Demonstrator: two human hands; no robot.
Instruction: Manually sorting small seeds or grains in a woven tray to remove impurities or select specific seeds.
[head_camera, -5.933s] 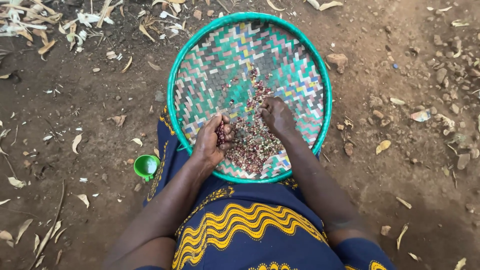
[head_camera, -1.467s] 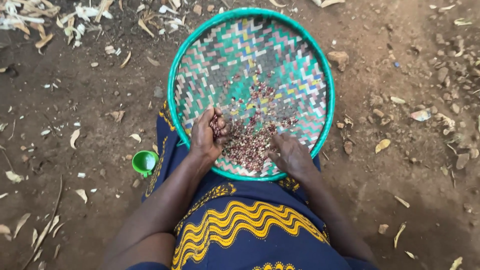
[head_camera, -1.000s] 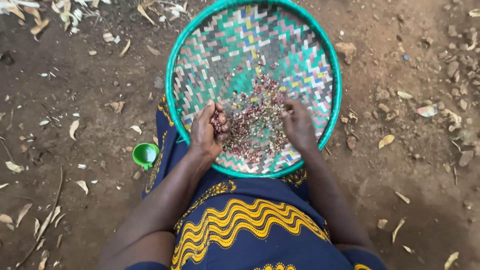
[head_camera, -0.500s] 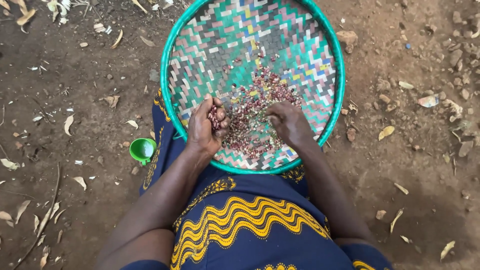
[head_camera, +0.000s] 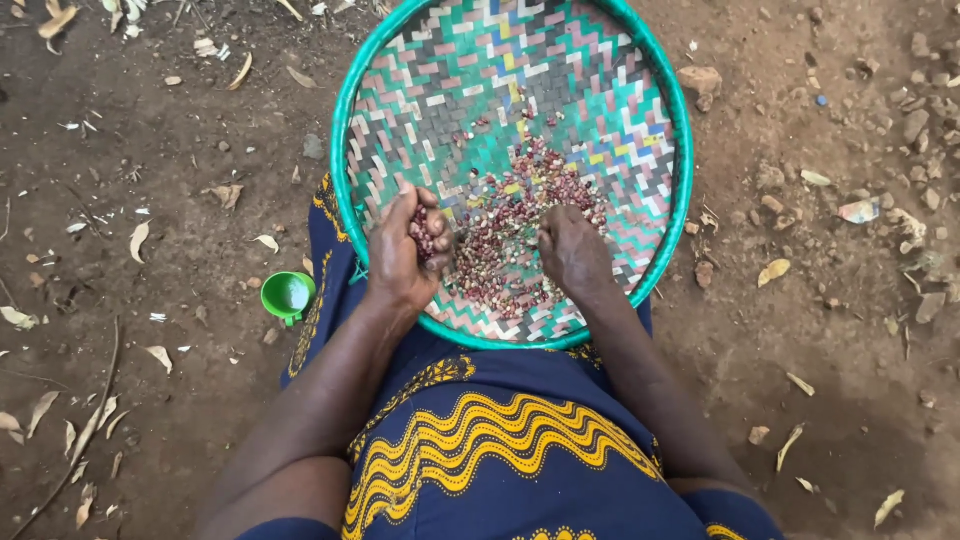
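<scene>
A round woven tray (head_camera: 470, 110) with a green rim rests on my lap and the ground ahead. A heap of reddish-brown beans (head_camera: 515, 225) lies in its near half. My left hand (head_camera: 405, 255) is cupped over the tray's near left part, fingers curled around a handful of beans. My right hand (head_camera: 572, 252) lies palm down on the bean heap, fingers spread among them. My blue and yellow patterned skirt (head_camera: 500, 440) fills the bottom of the view.
A small green cup (head_camera: 287, 295) stands on the dirt left of my skirt. Dry leaves (head_camera: 140, 240) and twigs litter the ground at left. Stones (head_camera: 700, 80) and pebbles lie to the right of the tray.
My right hand has slid back from the tray's right side onto the heap. The left hand stays cupped on beans. The view has shifted slightly upward.
</scene>
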